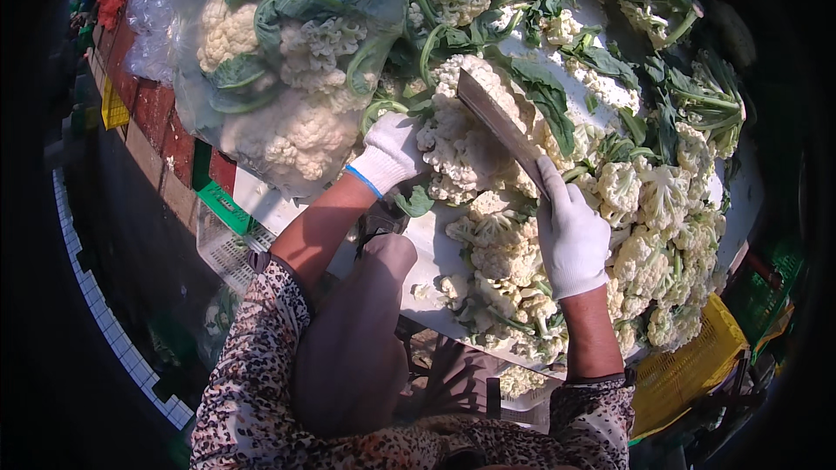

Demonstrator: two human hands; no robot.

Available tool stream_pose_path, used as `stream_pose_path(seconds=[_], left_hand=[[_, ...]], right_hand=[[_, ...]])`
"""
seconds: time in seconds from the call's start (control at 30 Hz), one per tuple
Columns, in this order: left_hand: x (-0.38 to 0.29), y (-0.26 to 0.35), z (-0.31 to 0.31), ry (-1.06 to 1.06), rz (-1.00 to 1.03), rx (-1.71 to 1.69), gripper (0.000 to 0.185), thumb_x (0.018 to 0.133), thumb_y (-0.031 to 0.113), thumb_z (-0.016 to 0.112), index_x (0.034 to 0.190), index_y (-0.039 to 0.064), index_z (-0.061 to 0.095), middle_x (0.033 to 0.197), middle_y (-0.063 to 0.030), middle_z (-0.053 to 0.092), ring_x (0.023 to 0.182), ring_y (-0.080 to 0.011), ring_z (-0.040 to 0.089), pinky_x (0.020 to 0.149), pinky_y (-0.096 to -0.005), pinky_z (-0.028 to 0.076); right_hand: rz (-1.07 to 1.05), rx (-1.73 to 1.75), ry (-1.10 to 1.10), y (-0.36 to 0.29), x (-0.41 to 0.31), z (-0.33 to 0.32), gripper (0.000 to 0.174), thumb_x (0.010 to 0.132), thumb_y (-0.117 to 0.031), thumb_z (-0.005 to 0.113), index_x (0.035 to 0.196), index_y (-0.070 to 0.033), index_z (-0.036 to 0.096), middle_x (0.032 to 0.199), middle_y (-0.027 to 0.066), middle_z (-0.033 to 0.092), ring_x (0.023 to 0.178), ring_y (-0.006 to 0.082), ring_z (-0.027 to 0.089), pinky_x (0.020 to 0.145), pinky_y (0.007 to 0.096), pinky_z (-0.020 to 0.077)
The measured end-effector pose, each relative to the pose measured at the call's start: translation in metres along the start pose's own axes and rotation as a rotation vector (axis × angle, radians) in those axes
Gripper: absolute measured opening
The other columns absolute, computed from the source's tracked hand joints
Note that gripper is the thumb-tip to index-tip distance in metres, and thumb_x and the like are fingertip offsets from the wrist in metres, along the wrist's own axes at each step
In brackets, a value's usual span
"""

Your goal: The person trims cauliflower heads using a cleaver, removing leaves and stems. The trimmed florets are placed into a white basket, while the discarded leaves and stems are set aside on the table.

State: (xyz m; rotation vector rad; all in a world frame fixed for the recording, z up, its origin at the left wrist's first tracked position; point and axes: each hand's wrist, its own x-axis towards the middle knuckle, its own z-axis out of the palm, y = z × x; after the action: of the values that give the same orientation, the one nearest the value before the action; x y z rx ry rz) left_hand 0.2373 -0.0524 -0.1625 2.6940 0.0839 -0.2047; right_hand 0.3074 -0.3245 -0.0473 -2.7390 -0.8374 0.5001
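Note:
My right hand (575, 235), in a white knit glove, grips a broad-bladed knife (498, 125). The blade slants up and left across a large cauliflower head (457, 130). Against the left side of that head is my left hand (395, 143), in a white glove with a blue cuff edge. It holds the cauliflower, though its fingers are mostly hidden. Just beyond my left hand lies a clear plastic bag (196, 101) with several leafy cauliflower heads inside. Cut cauliflower florets (509, 248) are heaped below the knife and around my right hand.
A white tabletop (431, 241) carries florets and trimmed leafy stalks (708, 101). Crumpled clear plastic (147, 26) lies at upper left. A green crate edge (223, 205) and a white basket (225, 245) sit left of my arm. A yellow crate (686, 365) stands at lower right.

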Motion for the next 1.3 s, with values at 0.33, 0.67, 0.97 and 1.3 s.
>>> stream_pose_path(seconds=[0.33, 0.67, 0.97, 1.3], left_hand=[[0.009, -0.006, 0.0, -0.053, -0.012, 0.054, 0.034, 0.074, 0.041, 0.073, 0.079, 0.008, 0.072, 0.073, -0.0159, 0.068, 0.07, -0.0343, 0.07, 0.062, -0.0426, 0.056], [0.0, -0.028, 0.014, -0.137, 0.005, 0.156, 0.023, 0.076, 0.035, 0.069, 0.083, 0.013, 0.073, 0.075, -0.0136, 0.069, 0.073, -0.0351, 0.068, 0.065, -0.0437, 0.055], [-0.009, -0.083, 0.065, -0.12, -0.049, -0.377, 0.054, 0.09, 0.048, 0.056, 0.135, 0.019, 0.061, 0.136, -0.0079, 0.062, 0.122, -0.026, 0.059, 0.101, -0.0383, 0.048], [-0.008, -0.105, 0.063, -0.227, -0.141, -0.497, 0.056, 0.105, 0.042, 0.03, 0.152, 0.011, 0.036, 0.154, -0.0117, 0.042, 0.141, -0.0316, 0.04, 0.118, -0.0452, 0.034]], right_hand=[[-0.08, -0.092, 0.036, -0.007, -0.007, -0.012, 0.064, 0.085, -0.01, 0.066, 0.146, -0.025, 0.051, 0.084, 0.0048, 0.058, 0.063, 0.0243, 0.063, 0.055, 0.0382, 0.0528], [-0.082, -0.035, 0.038, 0.001, 0.01, 0.004, 0.06, 0.087, -0.009, 0.061, 0.145, -0.02, 0.049, 0.088, 0.0068, 0.06, 0.069, 0.0257, 0.066, 0.057, 0.0392, 0.0532], [0.216, 0.181, -0.178, 0.041, 0.031, 0.049, 0.032, 0.097, -0.019, 0.054, 0.128, -0.018, 0.061, 0.094, 0.014, 0.069, 0.084, 0.0371, 0.067, 0.074, 0.0453, 0.0532], [0.175, 0.361, 0.019, 0.052, 0.066, 0.04, 0.029, 0.096, -0.02, 0.052, 0.123, -0.015, 0.061, 0.096, 0.0192, 0.07, 0.088, 0.0402, 0.067, 0.077, 0.0507, 0.0521]])
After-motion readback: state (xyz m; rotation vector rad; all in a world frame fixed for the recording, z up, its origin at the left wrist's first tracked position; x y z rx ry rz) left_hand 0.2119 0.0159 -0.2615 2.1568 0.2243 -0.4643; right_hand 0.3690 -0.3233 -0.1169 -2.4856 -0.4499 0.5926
